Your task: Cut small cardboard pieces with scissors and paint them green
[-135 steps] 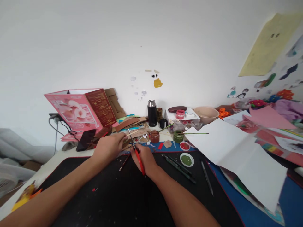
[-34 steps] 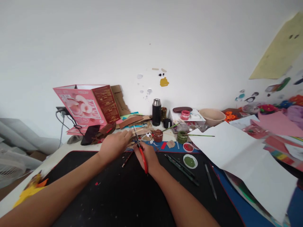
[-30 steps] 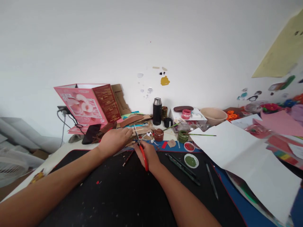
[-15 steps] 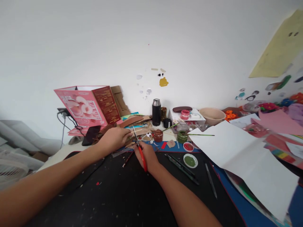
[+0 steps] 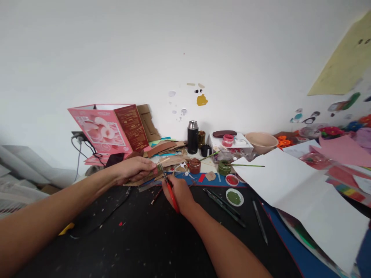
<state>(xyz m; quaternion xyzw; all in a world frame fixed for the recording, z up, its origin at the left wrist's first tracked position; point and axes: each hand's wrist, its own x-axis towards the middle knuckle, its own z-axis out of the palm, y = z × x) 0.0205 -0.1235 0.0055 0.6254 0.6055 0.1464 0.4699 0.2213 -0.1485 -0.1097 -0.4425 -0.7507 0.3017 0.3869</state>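
Observation:
My right hand (image 5: 179,194) is closed round red-handled scissors (image 5: 171,191), whose blades point up and to the left toward my other hand. My left hand (image 5: 131,169) has its fingers pinched on a thin brown cardboard piece (image 5: 146,178) that sticks out to the right, close to the scissor blades. Both hands hover over the far edge of a black cutting mat (image 5: 139,239). A heap of brown cardboard scraps (image 5: 171,159) lies just behind them.
A pink gift bag (image 5: 108,127) stands at the back left, with a black flask (image 5: 193,137), paint jars (image 5: 194,165) and a beige bowl (image 5: 261,141) along the wall. A big white sheet (image 5: 292,193) covers the right side. Pens (image 5: 223,201) and a green paint lid (image 5: 234,197) lie on the mat.
My left hand has lifted and drawn left, turning sideways with the cardboard piece pinched in it. The scissor blades have swung left toward it. The right hand stays almost in place.

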